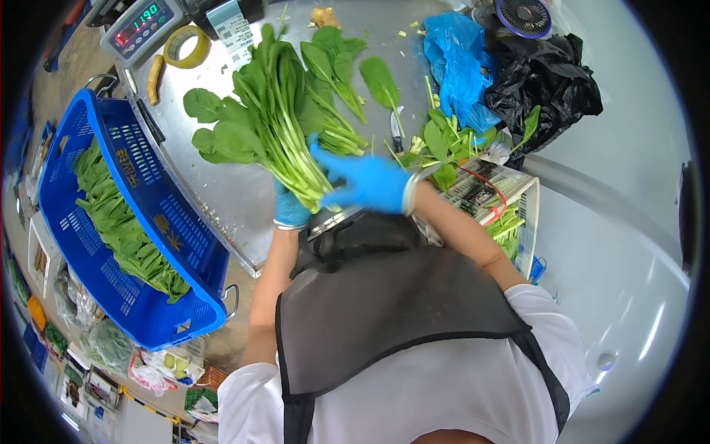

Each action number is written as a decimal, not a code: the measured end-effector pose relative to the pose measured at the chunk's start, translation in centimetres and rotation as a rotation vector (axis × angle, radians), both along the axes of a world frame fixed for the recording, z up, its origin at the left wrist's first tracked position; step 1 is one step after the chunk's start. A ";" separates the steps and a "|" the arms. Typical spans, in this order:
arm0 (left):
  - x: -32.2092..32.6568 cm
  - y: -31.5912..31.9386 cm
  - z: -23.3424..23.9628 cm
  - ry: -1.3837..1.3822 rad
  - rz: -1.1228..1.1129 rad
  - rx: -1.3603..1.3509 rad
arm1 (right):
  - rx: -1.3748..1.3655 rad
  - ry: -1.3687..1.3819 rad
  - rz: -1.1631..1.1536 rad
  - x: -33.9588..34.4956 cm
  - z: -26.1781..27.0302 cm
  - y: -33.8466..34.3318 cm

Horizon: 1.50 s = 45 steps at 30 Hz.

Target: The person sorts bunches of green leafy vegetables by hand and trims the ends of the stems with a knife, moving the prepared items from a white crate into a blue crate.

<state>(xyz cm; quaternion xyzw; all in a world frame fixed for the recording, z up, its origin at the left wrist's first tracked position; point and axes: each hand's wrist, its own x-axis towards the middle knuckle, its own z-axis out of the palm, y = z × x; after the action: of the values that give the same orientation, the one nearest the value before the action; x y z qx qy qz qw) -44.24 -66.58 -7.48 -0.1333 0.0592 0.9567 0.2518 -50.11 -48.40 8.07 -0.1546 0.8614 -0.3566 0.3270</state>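
Observation:
A large bunch of leafy greens [277,116] lies slantwise above the metal table [183,133], leaves pointing away, stems toward me. My left hand [291,208], in a blue glove, holds it from beneath near the stem ends, its fingers partly hidden by the stalks. My right hand [366,180], gloved too and slightly blurred, lies at the right side of the stems with fingers spread; whether it grips them is unclear. Beyond lie smaller bunches [333,61] and a single leaf [380,82] beside a small knife [397,130].
A blue plastic crate [208,316] with stacked greens stands left. A digital scale [144,33], a tape roll [187,46] and a root piece [155,79] lie at the back left. Blue [457,61] and black plastic bags [538,83], trimmings and a newspaper-lined basket [530,222] are right.

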 end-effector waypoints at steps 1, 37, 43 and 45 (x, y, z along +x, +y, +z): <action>0.1 0.2 -0.3 -0.028 0.038 -0.039 | -0.128 -0.067 -0.198 -1.3 -0.5 1.9; 4.0 -5.0 0.9 -0.176 0.021 -0.146 | -0.980 -1.184 -0.711 2.9 -7.3 2.2; 4.5 -3.5 -1.6 -0.183 0.028 -0.155 | -1.316 -1.341 -0.760 3.4 -9.9 2.3; 4.1 -3.5 -1.2 -0.049 0.001 -0.190 | -0.951 -1.103 -0.873 3.5 -10.6 2.4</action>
<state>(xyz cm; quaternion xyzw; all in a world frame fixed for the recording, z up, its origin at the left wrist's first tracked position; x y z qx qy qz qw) -40.11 -70.04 -8.66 -0.1801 0.1436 0.9433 0.2389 -46.59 -46.04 -2.50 0.2667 0.3195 -0.7994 0.4334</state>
